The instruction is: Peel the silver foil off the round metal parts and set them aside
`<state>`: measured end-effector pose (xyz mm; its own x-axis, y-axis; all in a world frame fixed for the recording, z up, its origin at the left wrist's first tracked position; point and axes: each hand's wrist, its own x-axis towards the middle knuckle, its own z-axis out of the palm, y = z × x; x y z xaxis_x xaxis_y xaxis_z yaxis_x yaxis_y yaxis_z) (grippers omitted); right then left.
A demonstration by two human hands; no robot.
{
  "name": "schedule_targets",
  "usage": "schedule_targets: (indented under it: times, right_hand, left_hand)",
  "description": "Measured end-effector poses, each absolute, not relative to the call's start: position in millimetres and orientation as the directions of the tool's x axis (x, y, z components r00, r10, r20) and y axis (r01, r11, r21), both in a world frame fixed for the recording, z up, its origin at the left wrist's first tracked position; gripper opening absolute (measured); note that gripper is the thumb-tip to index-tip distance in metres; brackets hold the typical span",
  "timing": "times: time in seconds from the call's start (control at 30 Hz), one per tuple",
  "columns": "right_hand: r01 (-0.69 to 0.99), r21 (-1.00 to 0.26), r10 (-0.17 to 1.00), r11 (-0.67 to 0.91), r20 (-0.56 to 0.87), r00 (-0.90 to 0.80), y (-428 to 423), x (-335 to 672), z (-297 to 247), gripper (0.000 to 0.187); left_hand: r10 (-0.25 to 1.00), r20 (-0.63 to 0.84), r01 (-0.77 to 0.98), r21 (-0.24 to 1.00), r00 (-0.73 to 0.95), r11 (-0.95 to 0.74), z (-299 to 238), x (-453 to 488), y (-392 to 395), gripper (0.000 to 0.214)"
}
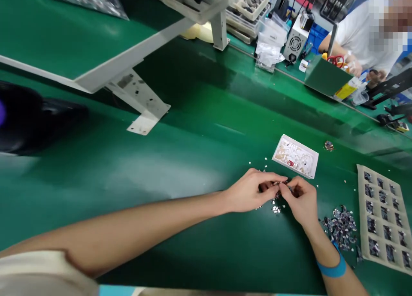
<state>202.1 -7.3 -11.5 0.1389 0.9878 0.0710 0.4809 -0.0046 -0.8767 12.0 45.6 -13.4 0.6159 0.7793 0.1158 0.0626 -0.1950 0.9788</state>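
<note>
My left hand (252, 189) and my right hand (301, 200) meet over the green table mat (193, 158), fingertips pinched together on a tiny shiny metal part (282, 183). A few more small shiny parts (276, 209) lie just below the hands. A pile of the same small metal parts (343, 225) sits to the right of my right wrist, which wears a blue band (333, 268). Just behind the hands lies a small white tray (295, 156).
A beige compartment tray (383, 218) with several filled pockets lies at the right. A white shelf bracket (141, 103) stands at the left. Another person in a white shirt (357, 25) works across the table, near a green box (325, 75), plastic bags and a power supply (296, 38).
</note>
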Motion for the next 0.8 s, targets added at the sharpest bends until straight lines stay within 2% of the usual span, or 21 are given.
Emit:
schedule_targets:
  times: [0.13,0.3,0.43,0.5,0.63,0.73,0.8]
  right_hand:
    - [0.508,-0.861,0.972,0.016,0.133,0.194,-16,194,-12,0.032]
    - [0.498,-0.851,0.938,0.17,0.294,0.183,-22,189,-12,0.017]
    - [0.464,-0.833,0.9,0.301,0.409,0.149,-21,188,-9,0.014]
    - [0.447,-0.839,0.899,0.311,0.412,0.149,-20,188,-7,0.016]
    - [0.384,-0.889,0.933,0.249,0.326,0.152,-26,189,-4,0.017]
    - [0.311,-0.918,0.957,0.247,0.282,0.073,-34,190,-1,0.025]
    - [0.305,-0.907,0.952,0.289,0.306,0.007,-37,192,2,0.034]
  left_hand:
    - [0.83,0.032,0.03,0.998,0.557,-0.059,-14,10,44,0.031]
    - [0.845,-0.021,-0.045,0.998,0.534,0.053,-12,9,43,0.021]
    - [0.811,-0.043,-0.091,0.989,0.583,0.118,-11,7,44,0.023]
    - [0.795,-0.064,-0.081,0.987,0.603,0.14,-9,5,44,0.025]
    - [0.805,-0.088,-0.054,0.988,0.586,0.148,-7,3,45,0.019]
    - [0.829,-0.089,-0.08,0.984,0.553,0.159,-8,5,47,0.011]
    - [0.841,-0.129,-0.126,0.966,0.525,0.227,-9,7,48,0.012]
